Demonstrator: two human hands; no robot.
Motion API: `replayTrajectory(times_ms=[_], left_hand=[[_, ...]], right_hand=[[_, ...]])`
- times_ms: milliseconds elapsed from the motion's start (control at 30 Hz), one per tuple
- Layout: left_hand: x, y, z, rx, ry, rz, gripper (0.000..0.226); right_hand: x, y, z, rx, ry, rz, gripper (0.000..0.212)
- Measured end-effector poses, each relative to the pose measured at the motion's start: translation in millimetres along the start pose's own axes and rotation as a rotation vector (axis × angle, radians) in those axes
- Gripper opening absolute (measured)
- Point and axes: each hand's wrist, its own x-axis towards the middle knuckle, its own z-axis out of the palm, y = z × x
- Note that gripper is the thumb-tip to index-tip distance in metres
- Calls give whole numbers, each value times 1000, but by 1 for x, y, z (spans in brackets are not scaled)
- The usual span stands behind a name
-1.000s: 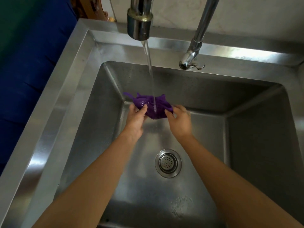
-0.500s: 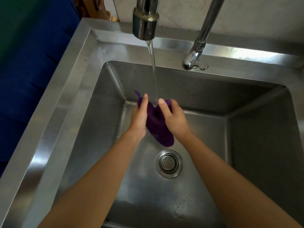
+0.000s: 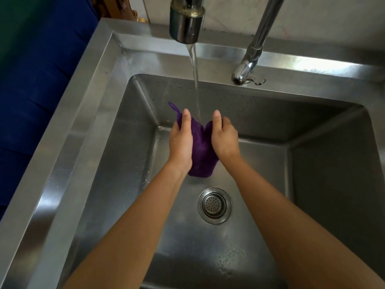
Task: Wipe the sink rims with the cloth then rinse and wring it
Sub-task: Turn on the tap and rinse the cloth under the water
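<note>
Cloth held under running water, rinse step in hand
The left hand [image 3: 180, 142] and right hand [image 3: 224, 139] are closed round the purple cloth [image 3: 201, 153], thumbs raised, under the water stream [image 3: 195, 84] inside the sink [image 3: 68, 142]; wiping is judged done, and a firm two-handed twist is called for next

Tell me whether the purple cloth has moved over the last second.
Yes. The purple cloth now hangs lower between the left hand and right hand, its bottom edge nearer the round metal drain strainer than before.
</note>
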Motion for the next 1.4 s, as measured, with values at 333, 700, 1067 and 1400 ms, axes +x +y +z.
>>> replayTrajectory(times_ms=[333,700,1067,1400], left_hand=[[13,-6,0,26,-104,-186,56],[12,6,-11,218,72,82,29],[9,-4,-18,-89,-1,-82,6],[16,16,-42,-231,-240,-211,14]], right_hand=[[-8,-24,20,-146,77,-224,41],[-11,-22,3,369,140,166,37],[-7,6,1,242,-107,17,34],[-13,24,-16,485,-388,213,31]])
